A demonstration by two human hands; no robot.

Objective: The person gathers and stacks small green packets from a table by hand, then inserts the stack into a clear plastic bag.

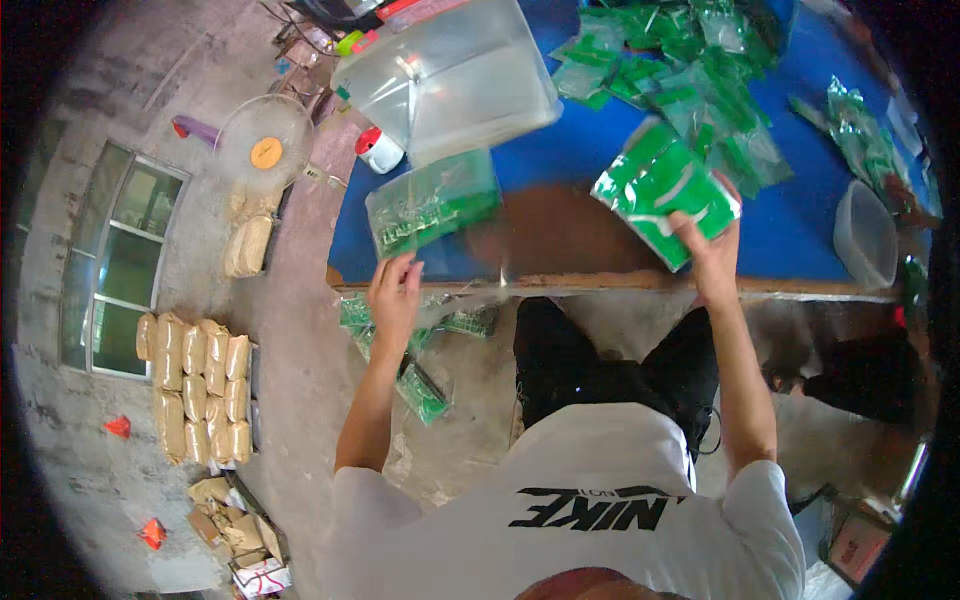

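My right hand (708,245) grips a flat green packet in shiny clear wrapping (665,195), thumb across its face and fingers behind it. The packet is held tilted above the blue tabletop. At the table's front left, my left hand (397,285) has its fingers drawn together at the lower edge of a clear plastic bag (435,205). Green packets fill the far part of that bag, while its near part looks see-through. The exact grip of my left fingertips is partly hidden. Beyond my right hand spreads a loose pile of similar green packets (700,85).
A translucent plastic bin (480,90) and a red-and-white can (379,150) stand at the table's left. A clear tub (866,235) sits at the right edge. More green packets (422,392) lie below the table; stacked brown sacks (195,385) stand farther left.
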